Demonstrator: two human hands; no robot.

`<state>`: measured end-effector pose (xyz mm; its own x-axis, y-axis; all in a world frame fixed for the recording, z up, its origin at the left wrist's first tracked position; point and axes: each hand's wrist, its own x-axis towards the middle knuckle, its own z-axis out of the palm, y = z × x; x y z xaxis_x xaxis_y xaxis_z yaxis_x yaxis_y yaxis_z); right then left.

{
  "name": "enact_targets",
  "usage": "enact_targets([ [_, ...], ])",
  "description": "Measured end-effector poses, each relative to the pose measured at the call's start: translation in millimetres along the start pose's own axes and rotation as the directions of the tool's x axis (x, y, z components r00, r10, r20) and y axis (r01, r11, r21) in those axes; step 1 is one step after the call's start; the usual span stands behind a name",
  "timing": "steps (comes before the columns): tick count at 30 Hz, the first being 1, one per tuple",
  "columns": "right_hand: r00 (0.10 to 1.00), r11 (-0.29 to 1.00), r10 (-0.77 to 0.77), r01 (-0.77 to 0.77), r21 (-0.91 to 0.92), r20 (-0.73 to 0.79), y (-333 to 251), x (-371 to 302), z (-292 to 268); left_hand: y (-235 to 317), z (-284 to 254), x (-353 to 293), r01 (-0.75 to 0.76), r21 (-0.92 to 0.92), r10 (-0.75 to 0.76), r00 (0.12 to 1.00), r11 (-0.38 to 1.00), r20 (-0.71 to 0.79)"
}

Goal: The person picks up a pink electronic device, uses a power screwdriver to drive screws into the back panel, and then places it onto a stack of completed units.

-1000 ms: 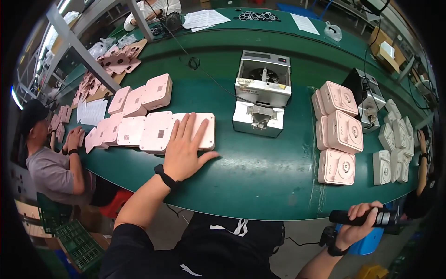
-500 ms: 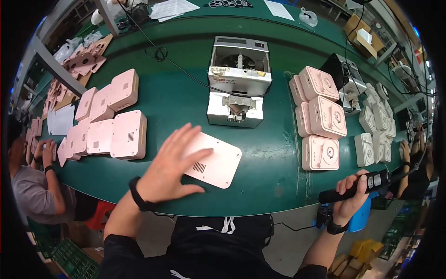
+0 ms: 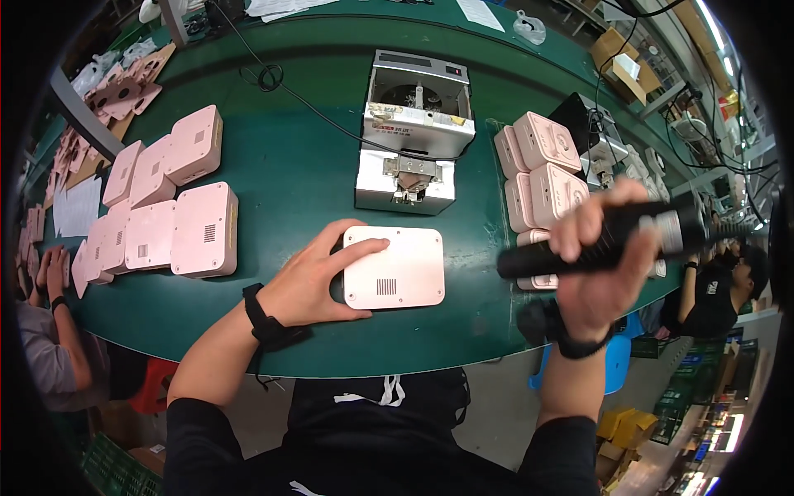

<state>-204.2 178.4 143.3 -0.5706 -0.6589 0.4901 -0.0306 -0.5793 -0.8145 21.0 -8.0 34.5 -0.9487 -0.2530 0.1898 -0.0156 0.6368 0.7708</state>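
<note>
The worker's hands are apart. The left hand (image 3: 308, 279) is clamped about the left side of a pink casing (image 3: 409, 271), its forefinger on top; the casing lies flat near the middle of the front edge of the green table (image 3: 289, 190). The right hand (image 3: 597, 285), raised nearer the right end, grips a black electric screwdriver (image 3: 538, 260). Beyond the casing, toward the back edge, stands a metallic screw feeder (image 3: 413, 132). Toward the left end lie further pink casings (image 3: 203, 233).

Left grip (image 3: 314, 283) C-shaped, index finger (image 3: 364, 249) extended, left forearm (image 3: 213, 354) slanting inward — right grip (image 3: 597, 293) raised, blurred, curled round; right forearm (image 3: 572, 393) near upright.
</note>
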Motion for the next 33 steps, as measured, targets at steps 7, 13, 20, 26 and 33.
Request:
enact_targets([
  [7, 0.998, 0.995, -0.041, 0.045, -0.088, 0.047, 31.5, 70.1, 60.3, -10.4, -2.6, -4.3, -0.042, 0.03, 0.043, 0.998, 0.999, -0.043],
  [13, 0.997, 0.97, -0.047, 0.059, -0.238, 0.053, 49.9, 89.5, 75.7, -15.2, -2.4, -7.0, -0.077, 0.025, 0.079, 0.993, 0.997, -0.086],
  [20, 0.994, 0.964, 0.057, -0.032, -0.263, 0.089, 54.0, 83.7, 78.0, -18.2, -1.8, -6.0, -0.066, 0.016, 0.066, 0.996, 0.998, -0.057],
  [26, 0.991, 0.992, 0.066, -0.053, -0.115, 0.114, 34.7, 62.8, 63.0, -19.4, -1.9, -8.3, -0.064, 0.018, 0.065, 0.995, 0.998, -0.075],
  [33, 0.996, 0.994, -0.023, 0.032, -0.102, 0.089, 33.4, 64.2, 57.4, -15.5, -2.4, -5.7, -0.048, 0.018, 0.049, 0.997, 0.999, -0.059],
])
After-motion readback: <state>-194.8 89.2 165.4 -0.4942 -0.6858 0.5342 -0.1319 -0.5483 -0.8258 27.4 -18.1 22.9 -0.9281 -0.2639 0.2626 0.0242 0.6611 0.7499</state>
